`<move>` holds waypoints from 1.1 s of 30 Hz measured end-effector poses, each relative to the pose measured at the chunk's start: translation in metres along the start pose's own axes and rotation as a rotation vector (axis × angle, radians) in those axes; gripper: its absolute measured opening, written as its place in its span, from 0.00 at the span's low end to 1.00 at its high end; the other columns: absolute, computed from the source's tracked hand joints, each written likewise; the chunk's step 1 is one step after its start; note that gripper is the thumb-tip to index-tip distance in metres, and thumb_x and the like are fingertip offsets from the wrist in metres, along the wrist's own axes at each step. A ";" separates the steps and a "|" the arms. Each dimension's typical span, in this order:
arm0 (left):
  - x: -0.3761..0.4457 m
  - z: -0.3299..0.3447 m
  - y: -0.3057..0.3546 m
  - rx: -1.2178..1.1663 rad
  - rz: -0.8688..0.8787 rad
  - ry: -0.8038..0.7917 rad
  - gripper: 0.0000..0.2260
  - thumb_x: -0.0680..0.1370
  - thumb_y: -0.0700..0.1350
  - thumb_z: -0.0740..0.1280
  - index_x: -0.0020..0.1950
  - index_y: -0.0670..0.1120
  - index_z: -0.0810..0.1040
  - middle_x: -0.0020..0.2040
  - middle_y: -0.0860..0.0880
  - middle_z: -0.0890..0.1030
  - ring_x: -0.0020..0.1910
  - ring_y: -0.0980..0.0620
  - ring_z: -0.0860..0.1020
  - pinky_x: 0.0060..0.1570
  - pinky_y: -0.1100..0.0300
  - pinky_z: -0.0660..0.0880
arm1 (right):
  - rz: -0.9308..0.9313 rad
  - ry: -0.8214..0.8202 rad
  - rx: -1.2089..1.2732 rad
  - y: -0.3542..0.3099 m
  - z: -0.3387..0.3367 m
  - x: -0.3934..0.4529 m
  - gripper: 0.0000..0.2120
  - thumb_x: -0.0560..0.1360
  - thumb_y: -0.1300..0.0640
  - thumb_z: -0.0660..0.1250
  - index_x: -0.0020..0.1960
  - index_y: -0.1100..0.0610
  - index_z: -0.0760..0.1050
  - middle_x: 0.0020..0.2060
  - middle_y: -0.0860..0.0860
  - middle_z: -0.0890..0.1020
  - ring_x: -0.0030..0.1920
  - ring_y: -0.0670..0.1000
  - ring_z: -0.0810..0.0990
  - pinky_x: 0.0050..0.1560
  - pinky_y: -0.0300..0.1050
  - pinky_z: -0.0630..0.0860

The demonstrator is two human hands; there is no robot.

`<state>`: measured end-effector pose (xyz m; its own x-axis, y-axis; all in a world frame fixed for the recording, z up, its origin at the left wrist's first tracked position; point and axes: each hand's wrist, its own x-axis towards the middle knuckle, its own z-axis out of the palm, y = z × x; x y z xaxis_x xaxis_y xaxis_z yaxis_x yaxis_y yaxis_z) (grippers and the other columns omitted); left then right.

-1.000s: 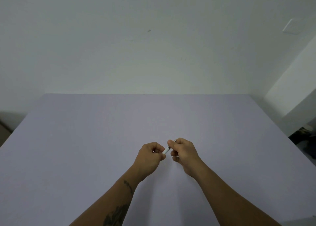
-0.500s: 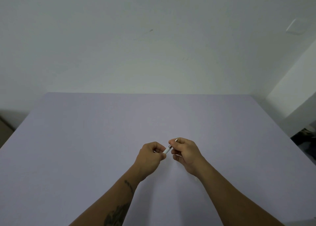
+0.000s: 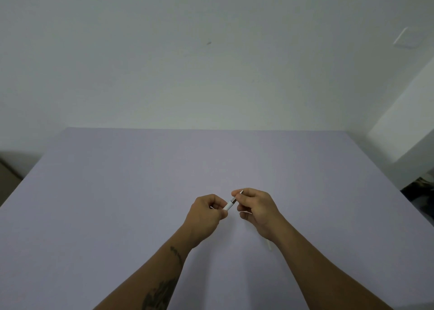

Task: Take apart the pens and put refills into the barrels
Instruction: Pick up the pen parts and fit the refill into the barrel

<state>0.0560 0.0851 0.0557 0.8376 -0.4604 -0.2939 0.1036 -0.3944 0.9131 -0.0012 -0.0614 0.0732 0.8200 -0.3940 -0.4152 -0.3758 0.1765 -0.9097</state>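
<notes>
Head view, nearest first: two bare forearms reach out over the lilac worktop (image 3: 117,204). Just by the right wrist a pale slim piece (image 3: 269,245) lies on the worktop; whether it is a refill or a pen part cannot be told. Farther out, the left hand (image 3: 204,212) has its fingers curled and pinching the white barrel end of the pen (image 3: 229,205), held above the worktop between the two hands. The right hand (image 3: 257,205) pinches the pen's metal tip end between thumb and fingers.

The pen seems to be at the point of coming apart. The likely fault is a sudden release: if the halves part under too much pull, a spring or the refill could jump out and roll across the bare worktop. A slack pinch on the smooth tip could also slip. The right forearm might sweep the pale piece aside.
</notes>
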 end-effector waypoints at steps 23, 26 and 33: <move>-0.003 0.004 0.003 0.005 0.014 0.000 0.03 0.75 0.38 0.69 0.44 0.44 0.81 0.35 0.49 0.76 0.32 0.53 0.71 0.32 0.62 0.69 | -0.029 0.057 -0.066 0.003 0.005 -0.004 0.09 0.78 0.60 0.67 0.40 0.60 0.79 0.34 0.53 0.77 0.36 0.50 0.74 0.38 0.44 0.75; -0.004 0.005 0.003 0.000 0.019 0.002 0.03 0.75 0.37 0.69 0.44 0.44 0.82 0.35 0.49 0.75 0.32 0.54 0.71 0.33 0.62 0.69 | -0.070 0.113 -0.119 0.007 0.007 -0.003 0.12 0.77 0.56 0.70 0.38 0.60 0.75 0.31 0.53 0.75 0.33 0.50 0.73 0.37 0.45 0.74; -0.006 0.005 0.001 0.015 0.026 -0.004 0.03 0.75 0.38 0.69 0.46 0.43 0.82 0.36 0.49 0.76 0.33 0.54 0.72 0.34 0.62 0.70 | -0.044 0.059 -0.100 0.008 0.003 -0.007 0.11 0.78 0.54 0.69 0.41 0.60 0.76 0.32 0.53 0.76 0.34 0.50 0.75 0.38 0.45 0.75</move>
<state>0.0483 0.0831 0.0574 0.8379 -0.4735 -0.2716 0.0739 -0.3946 0.9159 -0.0090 -0.0541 0.0690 0.8108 -0.4523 -0.3716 -0.3839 0.0684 -0.9208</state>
